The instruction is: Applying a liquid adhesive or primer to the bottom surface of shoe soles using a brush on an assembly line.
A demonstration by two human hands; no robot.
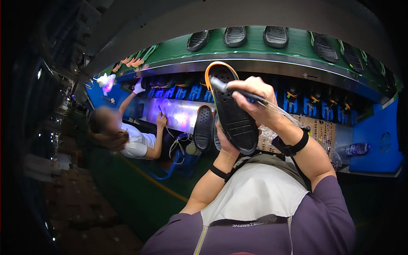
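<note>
A black clog [235, 114] with an orange band round its far end is held up in front of me, its ridged and perforated face turned up. My left hand [227, 142] grips its near left side from beneath, the fingers partly hidden under it. In my right hand [260, 98] is a black pen-shaped tool [248, 94] with a clear tube or cable trailing back along the wrist. Its pale, blurred tip is over the clog's far part; whether it touches cannot be made out. Beside my left hand, another black clog [202, 127] stands on the bench, with one more partly hidden behind the held clog.
A green conveyor belt [255, 44] carrying several black clogs crosses the far side above a metal rail [293, 70]. Below it are blue racks [309, 106] holding footwear. Patterned cardboard [321, 131] and a bottle [358, 148] lie right. A co-worker [138, 140] works at left under purple light.
</note>
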